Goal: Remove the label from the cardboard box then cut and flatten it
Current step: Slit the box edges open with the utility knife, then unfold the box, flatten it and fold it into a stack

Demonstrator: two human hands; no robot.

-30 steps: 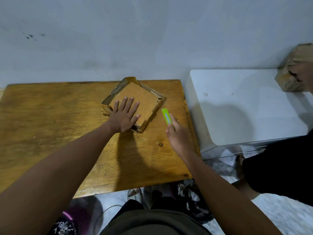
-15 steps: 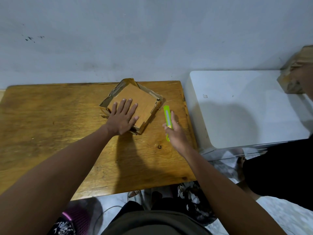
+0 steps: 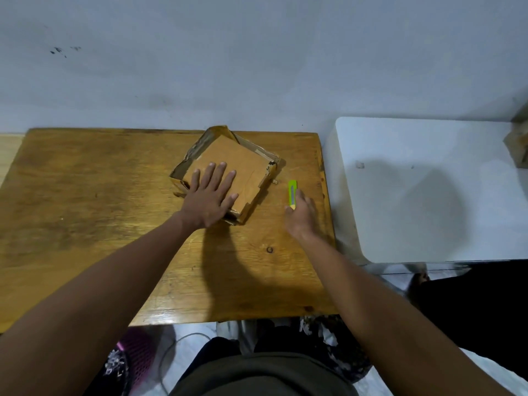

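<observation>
Nearest the camera, two bare forearms reach out over the near edge of the wooden table (image 3: pixel 85 224); below that edge a dark garment and some clutter on the floor show, too dim to name.

Further out, the right hand (image 3: pixel 303 217) rests near the table's right edge with its fingers loosely curled beside the green utility knife (image 3: pixel 292 195); the knife lies flat on the wood, and the fingertips look to touch or nearly touch its near end, though whether they pinch it I cannot tell; no blade shows clearly.

Just left of that, the left hand (image 3: pixel 210 200) lies palm down with fingers straight and spread, pressing on the cardboard box (image 3: pixel 243 167); the box sits toward the far middle of the table, turned cornerwise, already pushed low, with its top panel nearly flat and torn side walls splayed out round it.

By my reading the task is well along; no label shows on the upper face, so that part seems done, though the underside is hidden; the walls look cut or torn at the corners, and the flattening is in hand; what is left seems to be pressing the ragged sides fully down.

Beyond and to the right stands a white surface (image 3: pixel 428 210), with a brown object (image 3: pixel 518 144) at the picture's edge; a pale wall closes the view.
</observation>
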